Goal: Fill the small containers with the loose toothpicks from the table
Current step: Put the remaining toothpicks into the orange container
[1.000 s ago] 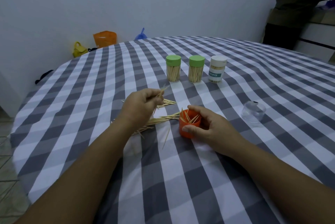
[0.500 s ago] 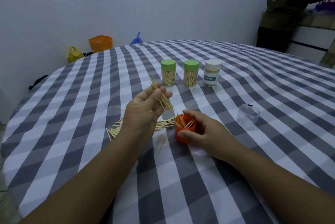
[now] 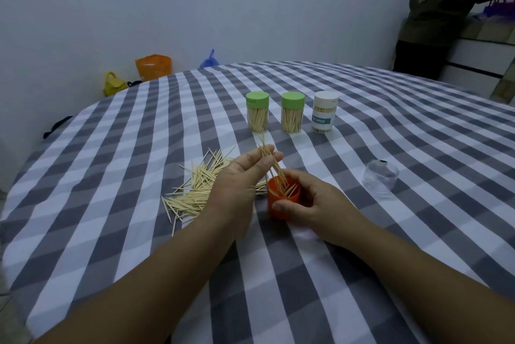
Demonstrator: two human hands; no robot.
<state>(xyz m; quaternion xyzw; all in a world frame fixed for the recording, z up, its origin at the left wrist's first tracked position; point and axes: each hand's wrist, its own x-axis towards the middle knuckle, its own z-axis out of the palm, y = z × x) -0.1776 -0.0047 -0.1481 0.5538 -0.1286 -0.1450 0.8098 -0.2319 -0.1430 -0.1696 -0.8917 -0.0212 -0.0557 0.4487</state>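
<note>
Looked like a room in a home, round table (image 3: 362, 109) under a grey-and-white checked cloth, plain pale wall (image 3: 195, 3), orange (image 3: 153, 67), yellow (image 3: 113, 83) and blue plastic bags (image 3: 209, 59) on the floor, white drawer unit (image 3: 479, 64) with a person (image 3: 446, 9) standing at it.

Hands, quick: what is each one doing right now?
Left hand: pinching a bundle of toothpicks, tips in the orange container.
Right hand: gripping the orange container.
</note>
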